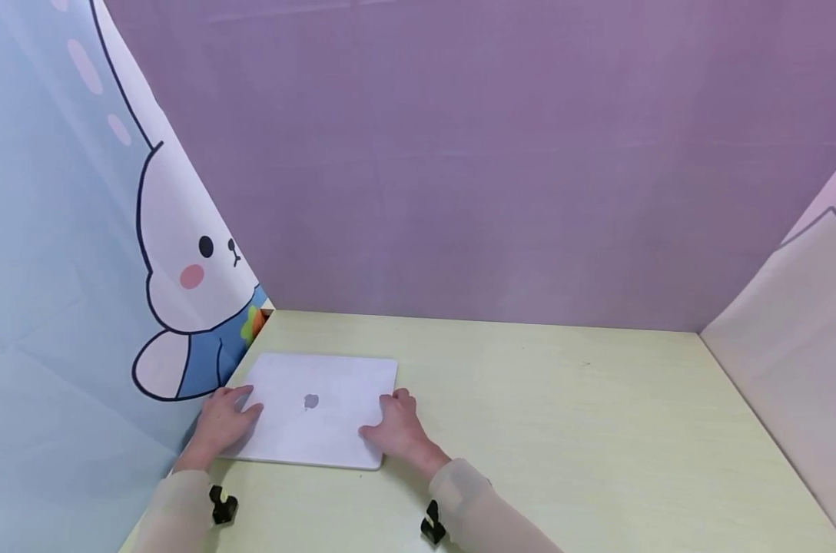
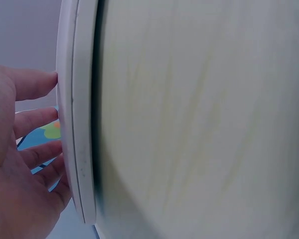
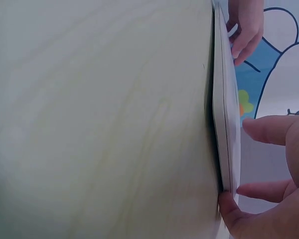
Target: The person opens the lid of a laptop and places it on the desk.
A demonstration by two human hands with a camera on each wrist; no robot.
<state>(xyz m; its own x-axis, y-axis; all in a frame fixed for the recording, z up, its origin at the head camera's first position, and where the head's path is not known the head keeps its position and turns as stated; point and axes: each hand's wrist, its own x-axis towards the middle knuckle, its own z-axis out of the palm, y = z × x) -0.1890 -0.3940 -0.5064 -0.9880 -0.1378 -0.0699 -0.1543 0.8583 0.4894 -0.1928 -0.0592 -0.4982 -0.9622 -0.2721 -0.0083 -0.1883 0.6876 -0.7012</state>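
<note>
Touching the laptop [image 1: 300, 445] from both sides: hands, two. Left hand [image 1: 223, 421], one: fingers spread wide and loosely bent, tips at the lid [image 1: 342, 376] by its left edge, nothing enclosed. Right hand [image 1: 399, 428], one: thumb and one finger over the lid, another finger round the right edge, that edge held between them. Laptop, one: pale, folded flat, logo [image 1: 310, 401] upward, one; lying at the left part of the bench [image 1: 570, 430]. Progress, as judged: both hands placed, a hold at the right; lid not raised; any lift clear of the bench not evident, a dark line beneath leaving the point unsettled. Whether more remains than letting go cannot be told. Further out: sleeves [image 1: 483, 507], pale, two; black pieces [image 1: 223, 507], two, one just beside each sleeve; bench, one. Outermost: blue cloth [image 1: 38, 307], one, at left, with rabbit print [image 1: 183, 207], one; purple cloth [image 1: 487, 169], one, behind; pale cloth [image 1: 798, 338], one, at right.
</note>
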